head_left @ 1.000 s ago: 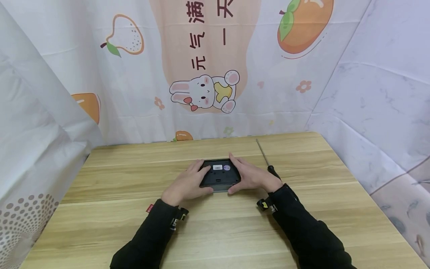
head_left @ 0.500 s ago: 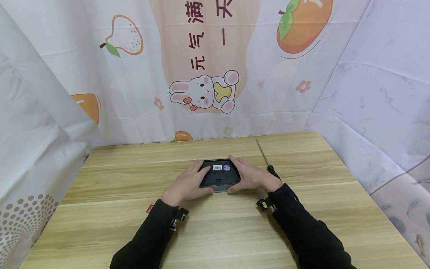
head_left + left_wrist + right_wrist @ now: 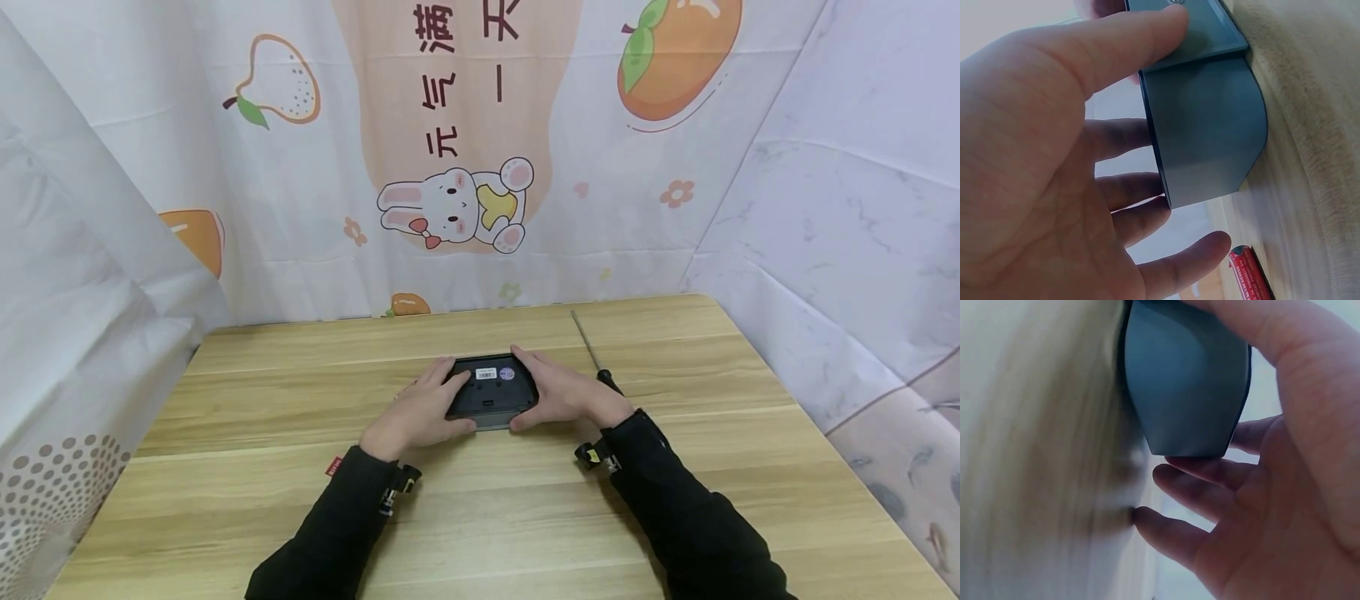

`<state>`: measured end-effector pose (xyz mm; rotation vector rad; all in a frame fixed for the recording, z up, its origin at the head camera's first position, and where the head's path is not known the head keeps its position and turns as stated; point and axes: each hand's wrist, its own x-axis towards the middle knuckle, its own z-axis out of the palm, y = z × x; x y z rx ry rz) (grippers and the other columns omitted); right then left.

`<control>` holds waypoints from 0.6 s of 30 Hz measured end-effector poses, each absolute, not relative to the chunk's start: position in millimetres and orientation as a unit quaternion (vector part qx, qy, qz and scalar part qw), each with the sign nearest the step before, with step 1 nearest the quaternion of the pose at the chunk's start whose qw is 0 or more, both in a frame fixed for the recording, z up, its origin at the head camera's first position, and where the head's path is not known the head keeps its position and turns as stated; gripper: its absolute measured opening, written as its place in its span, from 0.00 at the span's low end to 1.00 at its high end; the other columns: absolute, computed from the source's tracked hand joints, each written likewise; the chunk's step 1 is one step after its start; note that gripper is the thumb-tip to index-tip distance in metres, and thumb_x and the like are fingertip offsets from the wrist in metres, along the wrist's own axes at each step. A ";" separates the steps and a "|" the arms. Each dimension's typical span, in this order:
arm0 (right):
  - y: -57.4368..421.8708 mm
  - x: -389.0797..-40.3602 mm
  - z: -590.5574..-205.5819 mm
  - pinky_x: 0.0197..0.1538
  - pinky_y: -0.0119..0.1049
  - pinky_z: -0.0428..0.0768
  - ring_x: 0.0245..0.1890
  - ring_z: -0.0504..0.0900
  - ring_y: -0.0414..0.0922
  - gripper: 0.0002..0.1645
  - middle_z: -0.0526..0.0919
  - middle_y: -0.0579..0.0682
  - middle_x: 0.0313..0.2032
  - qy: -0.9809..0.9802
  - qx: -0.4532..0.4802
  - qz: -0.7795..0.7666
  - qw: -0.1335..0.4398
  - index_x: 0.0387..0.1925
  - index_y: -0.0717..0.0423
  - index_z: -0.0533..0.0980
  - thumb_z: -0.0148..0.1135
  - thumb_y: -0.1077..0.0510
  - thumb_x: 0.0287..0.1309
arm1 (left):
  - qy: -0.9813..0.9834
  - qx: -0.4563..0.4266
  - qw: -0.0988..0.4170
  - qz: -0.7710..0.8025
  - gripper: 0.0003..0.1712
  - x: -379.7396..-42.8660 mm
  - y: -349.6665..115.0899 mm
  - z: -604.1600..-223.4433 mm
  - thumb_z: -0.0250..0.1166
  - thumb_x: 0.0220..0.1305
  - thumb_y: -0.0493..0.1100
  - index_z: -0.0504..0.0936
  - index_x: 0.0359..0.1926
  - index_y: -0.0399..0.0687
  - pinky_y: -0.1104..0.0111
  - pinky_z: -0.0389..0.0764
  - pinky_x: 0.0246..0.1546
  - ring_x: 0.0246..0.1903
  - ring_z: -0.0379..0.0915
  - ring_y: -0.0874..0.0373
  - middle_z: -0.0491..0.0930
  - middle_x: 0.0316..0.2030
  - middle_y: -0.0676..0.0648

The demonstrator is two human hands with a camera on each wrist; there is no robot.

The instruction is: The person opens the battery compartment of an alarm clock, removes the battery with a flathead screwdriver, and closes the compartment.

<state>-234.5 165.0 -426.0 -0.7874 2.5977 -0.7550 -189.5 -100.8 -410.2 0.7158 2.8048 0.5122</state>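
Note:
A black box-shaped device (image 3: 492, 398) sits at the middle of the table, its flat face with a white barcode label (image 3: 486, 373) and a round purple sticker (image 3: 507, 374) turned up. My left hand (image 3: 420, 412) grips its left side, thumb at the near edge and a finger over the top face. Opposite, my right hand (image 3: 562, 393) holds the right end between thumb and fingers. In the left wrist view the thumb lies across a recessed ledge with a screw (image 3: 1175, 2). The right wrist view shows the device's smooth dark end (image 3: 1188, 381). Its underside is hidden.
A screwdriver (image 3: 587, 340) with a black handle lies beyond my right wrist, tip toward the back edge. A red battery (image 3: 1250, 275) lies by the left little finger, hidden in the head view. A printed curtain (image 3: 300, 183) hangs behind the wooden table (image 3: 480, 517).
Almost nothing differs; both hands keep their hold on the device, and the right hand has shifted very slightly to the right.

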 end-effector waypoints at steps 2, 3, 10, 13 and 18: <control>166.5 -234.7 -424.4 0.62 0.49 0.72 0.61 0.72 0.53 0.77 0.59 0.61 0.73 0.909 -0.275 -0.271 0.157 0.81 0.55 0.42 0.80 0.36 0.44 | 0.949 0.242 0.101 0.174 0.46 -189.5 -100.7 -409.7 0.67 0.67 0.60 0.62 0.77 0.46 0.43 0.60 0.69 0.78 0.40 0.42 0.48 0.78 0.37; 167.2 -234.8 -423.6 0.61 0.48 0.72 0.60 0.73 0.52 0.77 0.60 0.60 0.73 0.908 -0.274 -0.274 0.156 0.81 0.54 0.42 0.81 0.37 0.44 | 0.949 0.242 0.102 0.172 0.46 -189.7 -100.7 -409.4 0.67 0.67 0.60 0.61 0.78 0.47 0.44 0.60 0.69 0.78 0.40 0.43 0.48 0.78 0.37; 170.6 -236.0 -419.6 0.64 0.48 0.69 0.61 0.71 0.51 0.77 0.60 0.60 0.72 0.895 -0.283 -0.315 0.138 0.81 0.54 0.42 0.83 0.41 0.43 | 0.947 0.240 0.103 0.188 0.46 -189.5 -101.6 -407.9 0.67 0.67 0.60 0.60 0.78 0.47 0.44 0.58 0.70 0.78 0.39 0.43 0.47 0.79 0.37; 172.3 -236.1 -417.2 0.68 0.51 0.65 0.67 0.66 0.53 0.77 0.58 0.60 0.74 0.891 -0.283 -0.331 0.127 0.81 0.54 0.43 0.83 0.41 0.41 | 0.945 0.241 0.100 0.197 0.46 -189.6 -102.5 -408.5 0.67 0.67 0.59 0.60 0.78 0.48 0.44 0.59 0.70 0.78 0.40 0.42 0.48 0.78 0.37; 174.0 -236.6 -412.2 0.70 0.56 0.61 0.72 0.61 0.56 0.77 0.59 0.60 0.74 0.884 -0.289 -0.351 0.108 0.81 0.56 0.45 0.84 0.42 0.41 | 0.944 0.245 0.093 0.202 0.47 -190.2 -102.8 -408.7 0.68 0.66 0.60 0.60 0.78 0.48 0.46 0.60 0.70 0.77 0.43 0.42 0.49 0.78 0.37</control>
